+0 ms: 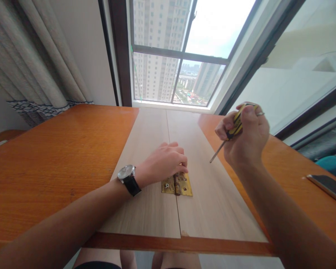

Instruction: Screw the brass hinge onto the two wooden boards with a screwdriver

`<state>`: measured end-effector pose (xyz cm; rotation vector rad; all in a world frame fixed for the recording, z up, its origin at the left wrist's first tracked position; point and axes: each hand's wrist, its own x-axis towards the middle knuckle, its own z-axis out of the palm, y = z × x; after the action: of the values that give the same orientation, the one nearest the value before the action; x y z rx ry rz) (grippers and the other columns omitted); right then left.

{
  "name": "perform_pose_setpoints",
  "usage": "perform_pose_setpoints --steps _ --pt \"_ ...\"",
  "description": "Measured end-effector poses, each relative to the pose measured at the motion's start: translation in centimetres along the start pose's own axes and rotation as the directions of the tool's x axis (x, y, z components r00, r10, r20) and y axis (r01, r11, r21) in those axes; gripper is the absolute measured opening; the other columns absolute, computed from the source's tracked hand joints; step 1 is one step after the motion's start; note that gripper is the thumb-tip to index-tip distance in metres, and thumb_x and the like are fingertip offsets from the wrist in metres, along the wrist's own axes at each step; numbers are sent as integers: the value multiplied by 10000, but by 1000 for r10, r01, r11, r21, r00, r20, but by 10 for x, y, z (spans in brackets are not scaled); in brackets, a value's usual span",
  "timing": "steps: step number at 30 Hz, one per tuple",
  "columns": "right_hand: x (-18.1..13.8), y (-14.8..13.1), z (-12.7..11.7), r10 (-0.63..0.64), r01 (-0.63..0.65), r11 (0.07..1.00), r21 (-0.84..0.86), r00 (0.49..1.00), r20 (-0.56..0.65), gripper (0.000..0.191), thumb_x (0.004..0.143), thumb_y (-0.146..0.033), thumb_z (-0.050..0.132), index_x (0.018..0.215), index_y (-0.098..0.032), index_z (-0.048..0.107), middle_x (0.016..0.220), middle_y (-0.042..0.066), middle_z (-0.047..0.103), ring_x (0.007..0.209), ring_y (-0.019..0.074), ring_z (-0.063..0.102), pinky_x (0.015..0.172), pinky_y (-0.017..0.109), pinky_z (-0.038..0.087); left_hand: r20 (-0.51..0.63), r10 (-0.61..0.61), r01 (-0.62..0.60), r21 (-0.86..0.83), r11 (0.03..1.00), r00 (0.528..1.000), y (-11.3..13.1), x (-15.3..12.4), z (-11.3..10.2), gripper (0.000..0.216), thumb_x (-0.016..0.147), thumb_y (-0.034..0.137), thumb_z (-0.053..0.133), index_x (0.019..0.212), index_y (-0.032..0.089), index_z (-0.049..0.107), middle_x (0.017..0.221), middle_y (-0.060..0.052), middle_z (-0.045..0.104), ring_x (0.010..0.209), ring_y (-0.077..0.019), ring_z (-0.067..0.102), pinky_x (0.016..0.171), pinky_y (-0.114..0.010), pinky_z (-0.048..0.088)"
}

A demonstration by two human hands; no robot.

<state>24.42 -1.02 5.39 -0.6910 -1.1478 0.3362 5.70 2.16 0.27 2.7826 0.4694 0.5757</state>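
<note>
A brass hinge [184, 186] lies unfolded across the seam between two pale wooden boards [145, 209]. One screw head [167, 185] shows in its left leaf, and bare holes show in the right leaf. My left hand [170, 158] covers the hinge's far end, thumb and fingers pinched together over the right leaf; whatever they hold is too small or hidden to make out. Off to the right and raised above the boards, my right hand [246, 134] is wrapped round a yellow-and-black screwdriver [235, 126]. Its shaft points down and left, the tip apart from the hinge.
The boards rest on an orange-brown wooden table [58, 157], whose front edge is near my legs. A phone-like dark slab [327, 188] lies at the right. Behind the table are a window [179, 56] and, to the left, a curtain [36, 56].
</note>
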Motion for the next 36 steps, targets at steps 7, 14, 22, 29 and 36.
perform_pose_setpoints --steps 7,14,22,29,36 --pt "-4 1 5 44 -44 999 29 999 -29 317 850 -519 700 808 -252 534 502 -89 454 366 95 379 313 221 299 -281 -140 101 -149 984 949 -20 -1 -16 165 993 163 571 948 174 730 941 -44 724 919 -185 630 888 -336 483" --pt "-12 5 8 92 -93 995 41 995 24 320 884 -535 669 822 -252 535 525 -87 485 362 85 425 314 213 311 -133 -138 145 37 989 981 -49 2 -6 150 938 138 652 1032 175 762 1045 -78 709 1015 -216 628 926 -350 499" --pt "-14 9 7 113 -117 992 42 991 70 304 901 -503 658 841 -239 518 521 -106 482 355 72 449 344 195 327 -51 -43 48 103 994 998 -55 10 -6 183 967 107 566 930 158 738 934 -62 701 885 -184 646 841 -302 502" --pt "-17 6 11 141 -149 986 78 985 102 401 915 -638 569 859 -252 474 556 -92 540 362 85 497 357 212 372 -53 32 -22 181 983 998 -56 7 -4 189 985 108 536 965 149 720 924 -69 675 886 -195 616 832 -312 493" --pt "-29 6 19 145 -161 982 96 977 153 394 910 -633 587 884 -267 442 620 -76 604 376 96 530 363 224 382 -86 10 1 131 991 996 -56 2 -2 171 973 125 568 961 170 732 959 -65 677 932 -197 613 876 -324 497"
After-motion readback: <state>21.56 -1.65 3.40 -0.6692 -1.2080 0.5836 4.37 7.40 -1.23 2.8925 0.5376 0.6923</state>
